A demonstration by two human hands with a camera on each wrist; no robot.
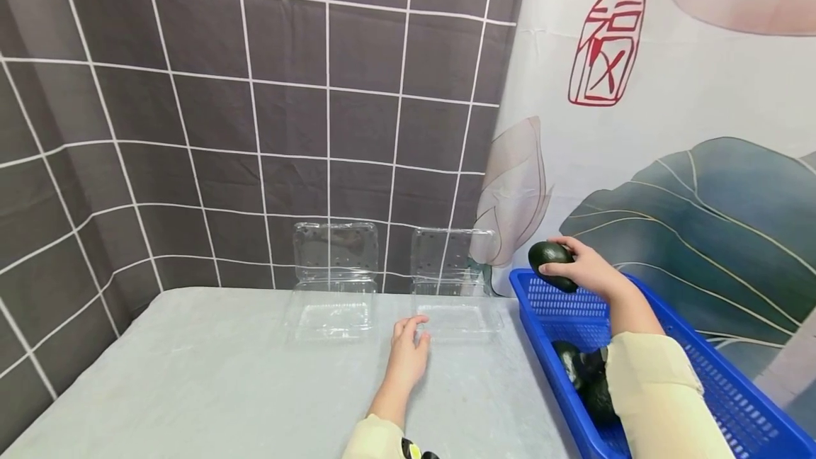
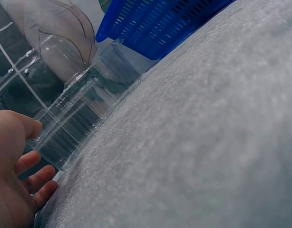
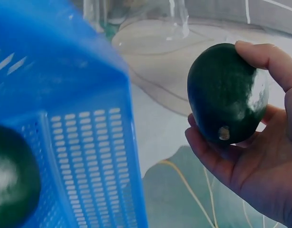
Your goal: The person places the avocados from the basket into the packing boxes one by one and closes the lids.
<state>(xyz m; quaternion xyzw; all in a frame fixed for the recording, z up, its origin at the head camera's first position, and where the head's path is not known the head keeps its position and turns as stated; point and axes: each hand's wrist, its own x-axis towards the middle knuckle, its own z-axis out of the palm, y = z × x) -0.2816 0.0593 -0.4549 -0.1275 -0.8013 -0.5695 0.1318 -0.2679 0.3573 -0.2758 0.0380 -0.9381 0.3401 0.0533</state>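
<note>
Writing: one red seal mark [image 1: 608, 41] is printed on the white cloth [image 1: 542, 69], upper right of the head frame; its stylised character cannot be read with certainty.
Blue basket [image 1: 567, 309]: set at lower right; at least two dark avocados [image 1: 599, 399] are held in it, partly hidden by the sleeve [image 1: 656, 388].
Clear containers: two lidded boxes, lids raised, are stood side by side at the table's far edge; left box [image 1: 334, 314] near centre, right box [image 1: 457, 317] just right of it.
Right hand [image 1: 589, 268]: grasping; the held avocado [image 1: 550, 264] is pinched between thumb and fingers, above the basket's far end, right of centre.
Left hand [image 1: 408, 353]: unclenched, fingers loosely bent, placed at the right box's near left corner; whether contact is made cannot be told.
Table [image 1: 255, 374]: covered in pale grey, lower frame.
Backdrop: dark grid curtain [image 1: 287, 119], upper left.
</note>
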